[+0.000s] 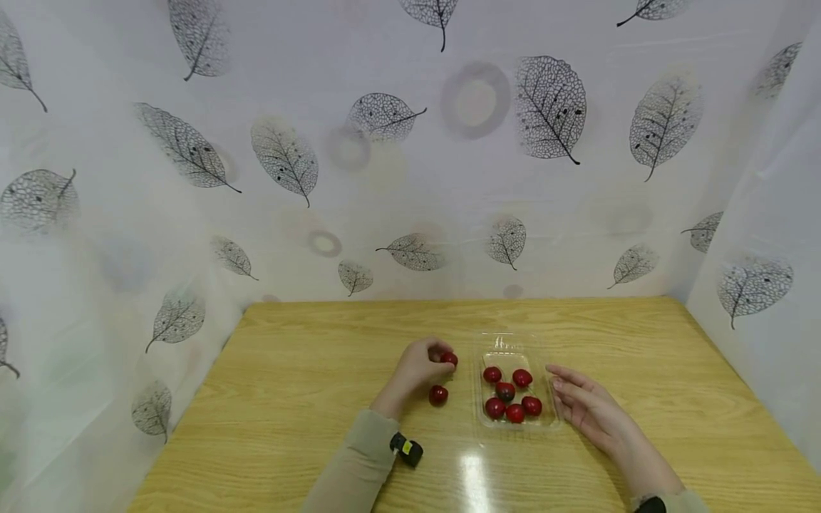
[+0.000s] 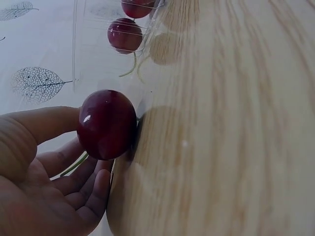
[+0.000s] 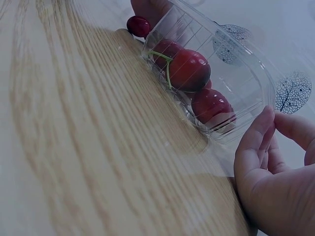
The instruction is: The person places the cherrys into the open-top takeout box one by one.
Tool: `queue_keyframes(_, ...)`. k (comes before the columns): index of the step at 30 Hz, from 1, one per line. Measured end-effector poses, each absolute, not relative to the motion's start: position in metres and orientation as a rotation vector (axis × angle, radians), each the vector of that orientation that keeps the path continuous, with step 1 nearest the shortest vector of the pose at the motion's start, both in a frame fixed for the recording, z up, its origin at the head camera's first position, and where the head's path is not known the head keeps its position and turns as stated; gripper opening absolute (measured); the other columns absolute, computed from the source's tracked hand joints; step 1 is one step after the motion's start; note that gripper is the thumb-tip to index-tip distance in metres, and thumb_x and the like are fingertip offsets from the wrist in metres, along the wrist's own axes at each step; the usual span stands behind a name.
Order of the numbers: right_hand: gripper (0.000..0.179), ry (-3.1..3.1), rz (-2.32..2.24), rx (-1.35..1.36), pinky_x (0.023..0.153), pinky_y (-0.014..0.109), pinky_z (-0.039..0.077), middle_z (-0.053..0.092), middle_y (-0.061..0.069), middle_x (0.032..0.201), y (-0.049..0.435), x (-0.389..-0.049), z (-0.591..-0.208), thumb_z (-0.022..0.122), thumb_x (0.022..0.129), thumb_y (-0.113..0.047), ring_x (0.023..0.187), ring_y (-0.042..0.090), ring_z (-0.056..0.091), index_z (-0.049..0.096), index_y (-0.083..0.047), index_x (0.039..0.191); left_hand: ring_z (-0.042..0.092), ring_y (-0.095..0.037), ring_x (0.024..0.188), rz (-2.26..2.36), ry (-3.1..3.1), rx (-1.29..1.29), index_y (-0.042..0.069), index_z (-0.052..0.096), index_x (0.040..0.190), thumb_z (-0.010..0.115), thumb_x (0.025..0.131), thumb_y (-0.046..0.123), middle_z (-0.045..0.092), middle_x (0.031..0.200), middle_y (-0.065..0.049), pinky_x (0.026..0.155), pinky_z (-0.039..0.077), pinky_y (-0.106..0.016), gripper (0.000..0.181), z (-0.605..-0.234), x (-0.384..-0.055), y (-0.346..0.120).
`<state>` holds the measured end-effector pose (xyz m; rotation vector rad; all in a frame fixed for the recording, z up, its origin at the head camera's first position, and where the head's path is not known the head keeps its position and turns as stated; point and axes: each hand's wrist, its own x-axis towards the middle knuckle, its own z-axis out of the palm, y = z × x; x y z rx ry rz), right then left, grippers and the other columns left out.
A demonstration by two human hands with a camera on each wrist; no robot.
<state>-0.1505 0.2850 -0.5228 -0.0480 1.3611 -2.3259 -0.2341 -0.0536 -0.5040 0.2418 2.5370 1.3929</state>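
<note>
In the head view my left hand (image 1: 420, 367) holds a dark red cherry (image 1: 450, 359) between thumb and fingers. A second cherry (image 1: 438, 395) lies on the table just below that hand. Seen from the left wrist, a large cherry (image 2: 107, 125) hides the fingertips, and a green stem shows by the curled fingers. A clear plastic box (image 3: 246, 83) with several cherries (image 1: 504, 392) in it stands between the hands. My right hand (image 1: 593, 410) is at its right side; the right wrist view shows thumb and forefinger pinching the rim at a corner.
The wood-grain table (image 1: 308, 399) has its back edge against a pale curtain (image 1: 417, 185) printed with grey leaves, which also hangs along both sides. Some cherries in the box carry green stems (image 3: 168, 73). A dark wrist strap (image 1: 406, 449) sits on the left sleeve.
</note>
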Motion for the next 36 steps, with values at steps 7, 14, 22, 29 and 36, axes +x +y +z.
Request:
queue_keyframes(7, 0.04, 1.342, -2.335, -0.068, 0.089, 0.018, 0.058, 0.071, -0.01, 0.112, 0.286, -0.151, -0.523, 0.043, 0.113, -0.004, 0.101, 0.002, 0.067, 0.074, -0.028, 0.124, 0.064, -0.019, 0.094, 1.444, 2.502, 0.204, 0.007, 0.074, 0.116, 0.083, 0.088, 0.008, 0.071, 0.102, -0.007, 0.086, 0.058, -0.036, 0.029, -0.5, -0.231, -0.053)
queue_keyframes(14, 0.041, 1.341, -2.335, -0.063, 0.089, 0.018, 0.058, 0.071, -0.011, 0.112, 0.285, -0.151, -0.523, 0.042, 0.114, -0.004, 0.101, 0.002, 0.067, 0.074, -0.028, 0.124, 0.068, -0.021, 0.098, 1.521, 2.473, 0.14, 0.009, 0.073, 0.118, 0.082, 0.088, 0.009, 0.074, 0.107, -0.009, 0.089, 0.06, -0.036, 0.032, -0.495, -0.228, -0.051)
queue_keyframes(22, 0.042, 1.329, -2.343, -0.08, 0.089, 0.018, 0.058, 0.071, -0.01, 0.112, 0.286, -0.151, -0.523, 0.042, 0.113, -0.003, 0.101, 0.002, 0.067, 0.074, -0.027, 0.124, 0.07, -0.022, 0.102, 1.592, 2.48, 0.217, 0.006, 0.074, 0.12, 0.082, 0.091, 0.008, 0.075, 0.113, -0.011, 0.097, 0.059, -0.042, 0.031, -0.488, -0.228, -0.047)
queue_keyframes(29, 0.042, 1.312, -2.354, -0.091, 0.089, 0.018, 0.058, 0.072, -0.01, 0.111, 0.286, -0.151, -0.524, 0.042, 0.113, -0.002, 0.101, 0.002, 0.068, 0.074, -0.027, 0.124, 0.072, -0.024, 0.101, 1.571, 2.509, 0.293, 0.005, 0.073, 0.121, 0.083, 0.09, 0.008, 0.076, 0.115, -0.013, 0.092, 0.062, -0.037, 0.033, -0.479, -0.226, -0.039)
queue_keyframes(36, 0.041, 1.319, -2.351, -0.076, 0.089, 0.018, 0.058, 0.071, -0.01, 0.111, 0.285, -0.151, -0.522, 0.043, 0.113, -0.003, 0.1, 0.002, 0.067, 0.074, -0.027, 0.124, 0.072, -0.022, 0.101, 1.582, 2.494, 0.351, 0.008, 0.074, 0.122, 0.083, 0.091, 0.012, 0.076, 0.115, -0.011, 0.088, 0.062, -0.031, 0.032, -0.466, -0.22, -0.031)
